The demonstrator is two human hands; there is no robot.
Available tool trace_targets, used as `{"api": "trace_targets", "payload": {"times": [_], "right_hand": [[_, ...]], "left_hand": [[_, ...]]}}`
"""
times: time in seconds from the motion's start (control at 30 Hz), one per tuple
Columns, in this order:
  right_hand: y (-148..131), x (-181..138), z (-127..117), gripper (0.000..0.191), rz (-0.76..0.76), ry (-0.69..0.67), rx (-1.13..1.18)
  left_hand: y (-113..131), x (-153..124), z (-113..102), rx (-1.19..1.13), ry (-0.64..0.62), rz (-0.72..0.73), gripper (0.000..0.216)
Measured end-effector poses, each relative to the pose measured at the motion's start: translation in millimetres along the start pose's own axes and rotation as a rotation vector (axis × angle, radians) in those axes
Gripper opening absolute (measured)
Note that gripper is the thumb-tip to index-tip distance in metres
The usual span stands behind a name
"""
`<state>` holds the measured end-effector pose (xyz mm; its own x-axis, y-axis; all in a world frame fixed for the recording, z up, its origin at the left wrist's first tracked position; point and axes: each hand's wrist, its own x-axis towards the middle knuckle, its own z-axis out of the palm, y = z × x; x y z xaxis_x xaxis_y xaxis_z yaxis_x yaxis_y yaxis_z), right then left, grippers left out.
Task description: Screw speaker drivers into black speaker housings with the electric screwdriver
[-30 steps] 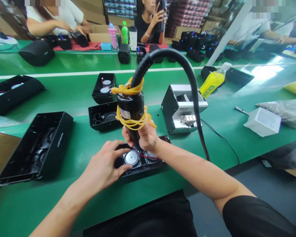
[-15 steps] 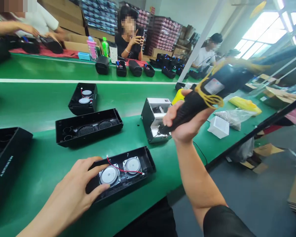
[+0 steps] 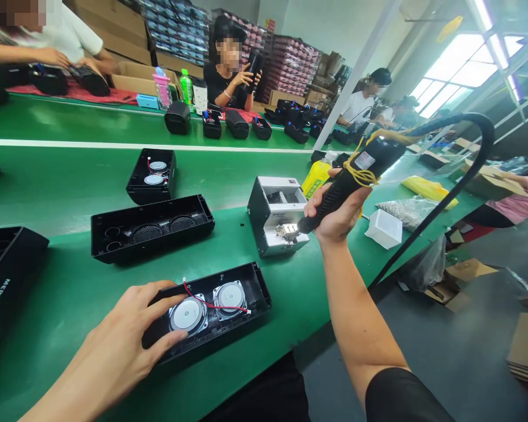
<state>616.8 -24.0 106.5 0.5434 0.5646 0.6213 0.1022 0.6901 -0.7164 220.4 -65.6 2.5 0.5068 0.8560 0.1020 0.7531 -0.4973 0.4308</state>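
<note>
My left hand [image 3: 118, 328] grips the left end of a black speaker housing [image 3: 257, 287], its thumb and fingertips by the nearer of two round silver speaker drivers [image 3: 187, 315]. A red wire [image 3: 217, 306] with white plugs runs across the drivers. In my right hand [image 3: 341, 211] is a black electric screwdriver [image 3: 334, 196] with a yellow cord tied round it, fingers wrapped about its grip. The screwdriver slants down to the left, its nose at the metal outlet of a grey screw feeder [image 3: 264, 234]. Whether the bit touches a screw I cannot tell.
Behind the housing lie an open black shell [image 3: 152, 228] and another housing with drivers [image 3: 152, 176]. A large shell [image 3: 9, 281] stands left. Right of the feeder are a yellow bottle [image 3: 317, 176], white box [image 3: 383, 227] and bag of screws [image 3: 407, 212]. A thick black cable [image 3: 444, 202] loops down.
My right hand has brought the screwdriver slightly right and down, with its nose at the feeder's outlet. My left hand still grips the housing; the view has shifted slightly.
</note>
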Motion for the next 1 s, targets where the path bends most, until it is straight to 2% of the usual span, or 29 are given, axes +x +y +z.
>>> {"api": "trace_targets", "payload": {"times": [0.13,0.33,0.63,0.83,1.0], "right_hand": [[-0.4,0.3,-0.4,0.064,0.02,0.008,-0.006],[-2.2,4.8,-1.0,0.065,-0.021,0.02,-0.032],[0.9,3.4,-3.6,0.071,0.043,-0.006,0.014],[0.1,2.3,-5.5,0.069,0.047,-0.01,0.033],[-8.9,-4.4,-3.6,0.073,0.072,-0.049,-0.008]], "left_hand": [[-1.4,-0.7,0.3,-0.004,-0.035,-0.001,0.043],[0.5,-1.3,1.2,-0.005,0.017,0.013,0.044],[-3.2,-0.8,5.0,0.007,0.015,0.0,0.047],[-5.1,0.9,5.7,0.026,0.063,0.049,0.043],[-13.6,-4.5,5.1,0.041,0.103,0.155,0.05]]}}
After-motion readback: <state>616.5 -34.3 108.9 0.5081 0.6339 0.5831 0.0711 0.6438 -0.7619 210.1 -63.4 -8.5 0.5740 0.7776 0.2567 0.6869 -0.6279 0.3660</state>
